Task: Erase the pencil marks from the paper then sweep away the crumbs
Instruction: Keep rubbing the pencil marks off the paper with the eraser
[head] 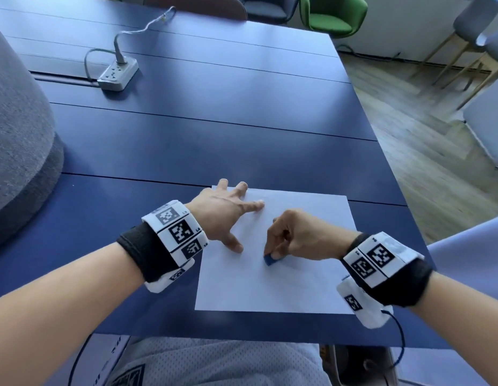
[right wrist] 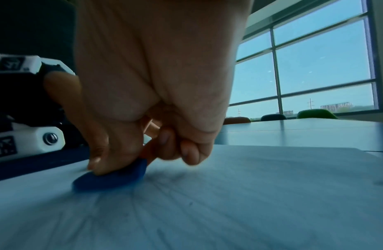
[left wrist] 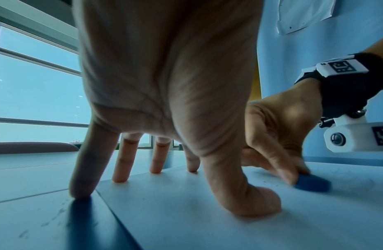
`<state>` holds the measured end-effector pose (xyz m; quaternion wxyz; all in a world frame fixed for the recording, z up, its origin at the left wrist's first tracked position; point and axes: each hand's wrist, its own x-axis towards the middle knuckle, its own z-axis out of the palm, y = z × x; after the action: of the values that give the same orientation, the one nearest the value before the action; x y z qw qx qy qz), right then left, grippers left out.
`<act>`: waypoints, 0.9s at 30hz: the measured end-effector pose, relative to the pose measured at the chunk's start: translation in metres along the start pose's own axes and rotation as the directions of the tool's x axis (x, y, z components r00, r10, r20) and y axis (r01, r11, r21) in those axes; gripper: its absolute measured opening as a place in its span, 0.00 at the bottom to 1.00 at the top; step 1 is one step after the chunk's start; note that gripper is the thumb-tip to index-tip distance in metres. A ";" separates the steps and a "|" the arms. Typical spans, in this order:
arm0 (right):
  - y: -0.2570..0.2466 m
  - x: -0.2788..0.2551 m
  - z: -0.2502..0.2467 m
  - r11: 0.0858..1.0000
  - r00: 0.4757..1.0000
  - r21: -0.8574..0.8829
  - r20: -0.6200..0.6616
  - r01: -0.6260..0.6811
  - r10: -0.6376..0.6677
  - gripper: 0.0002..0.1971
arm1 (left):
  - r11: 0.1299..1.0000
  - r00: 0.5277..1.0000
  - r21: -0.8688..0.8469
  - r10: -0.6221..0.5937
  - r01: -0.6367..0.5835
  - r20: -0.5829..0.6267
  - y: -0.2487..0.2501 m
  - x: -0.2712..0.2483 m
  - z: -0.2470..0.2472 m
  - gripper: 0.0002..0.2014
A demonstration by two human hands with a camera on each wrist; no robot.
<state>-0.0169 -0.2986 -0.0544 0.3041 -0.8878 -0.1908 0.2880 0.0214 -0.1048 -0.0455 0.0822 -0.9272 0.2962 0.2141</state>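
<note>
Right hand (head: pixel 300 235): my fingers are curled tight; thumb and forefinger pinch the eraser (head: pixel 269 259), the other fingers are folded into my palm.
Eraser: blue, its low end pressed on the paper (head: pixel 270 288), near the sheet's middle; blurred in both wrist views.
Pencil marks (right wrist: pixel 171 179): faint grey strokes on the paper just beside the eraser; too pale to make out in the head view.
Crumbs (left wrist: pixel 266 181): a few dark specks on the sheet between my left thumb and the eraser.
Left hand (head: pixel 222 213): my fingers are spread and straight, holding nothing. Thumb (left wrist: pixel 246 199) and forefinger tips press on the paper's far left part; my little finger (left wrist: pixel 85 172) is down on the table, off the sheet's edge.
Paper: white, flat on the table (head: pixel 214 140), close to the near edge, in front of me.
Table: dark blue, in long panels.
Power strip (head: pixel 117 75): white, far left on the table, well apart from the paper, its cable trailing toward the far edge.
Chair (head: pixel 334 15): green, beyond the far edge of the table.
</note>
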 end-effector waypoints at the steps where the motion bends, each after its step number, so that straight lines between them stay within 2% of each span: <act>1: 0.000 0.001 0.001 1.000 0.998 0.003 -0.065 0.007 -0.007 0.09 | 1.000 1.000 0.003 -0.001 0.001 0.000 0.001 0.000 0.000 0.49; 3: 0.001 0.000 0.004 1.000 0.992 0.024 -0.123 0.017 -0.014 0.10 | 1.000 1.000 0.002 -0.001 0.001 -0.002 0.000 0.000 0.000 0.49; 4: 0.002 -0.004 0.005 0.999 0.996 0.035 -0.092 0.016 -0.013 0.10 | 1.000 1.000 -0.001 0.002 -0.002 -0.003 0.000 0.000 0.000 0.49; 7: -0.002 -0.014 0.003 1.000 0.993 -0.008 0.116 -0.019 0.020 0.08 | 1.000 1.000 0.000 0.007 -0.007 0.000 0.001 -0.001 -0.001 0.48; 8: -0.003 -0.012 0.001 1.000 0.993 -0.023 0.120 -0.016 0.019 0.08 | 1.000 1.000 0.004 0.008 -0.008 -0.001 0.001 -0.001 -0.001 0.48; 11: -0.002 -0.001 0.000 0.999 0.992 -0.035 -0.123 0.008 -0.013 0.09 | 1.000 1.000 0.004 0.008 -0.008 -0.003 0.000 -0.002 -0.001 0.49; 13: 0.002 -0.004 0.003 1.000 0.981 0.002 -0.195 0.016 -0.015 0.10 | 1.000 1.000 0.003 0.008 -0.008 -0.005 0.000 -0.002 -0.001 0.49; 17: 0.002 -0.022 0.004 0.999 0.999 -0.008 0.031 -0.037 0.037 0.09 | 1.000 1.000 0.017 0.016 -0.016 -0.010 0.000 -0.001 -0.002 0.50; 18: 0.000 -0.021 0.002 0.999 0.998 -0.027 0.044 -0.040 0.041 0.09 | 1.000 1.000 0.026 0.019 -0.018 -0.011 0.000 0.000 -0.003 0.50; 22: -0.003 0.009 -0.014 0.997 0.986 -0.026 -0.157 -0.068 0.063 0.09 | 0.999 1.000 0.033 0.020 -0.020 -0.012 -0.001 0.000 -0.003 0.50; 25: 0.004 0.031 -0.027 0.988 0.937 0.097 -0.316 -0.123 0.148 0.08 | 0.999 1.000 0.026 0.021 -0.020 -0.013 -0.001 -0.001 -0.002 0.50; 27: 0.006 0.032 -0.028 0.982 0.917 0.141 -0.363 -0.125 0.169 0.07 | 1.000 1.000 0.021 0.018 -0.018 -0.015 -0.001 -0.001 -0.003 0.50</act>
<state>0.0260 -0.2992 -0.0524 0.3628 -0.9192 -0.0453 0.1466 0.0223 -0.1038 -0.0428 0.0878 -0.9251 0.3075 0.2048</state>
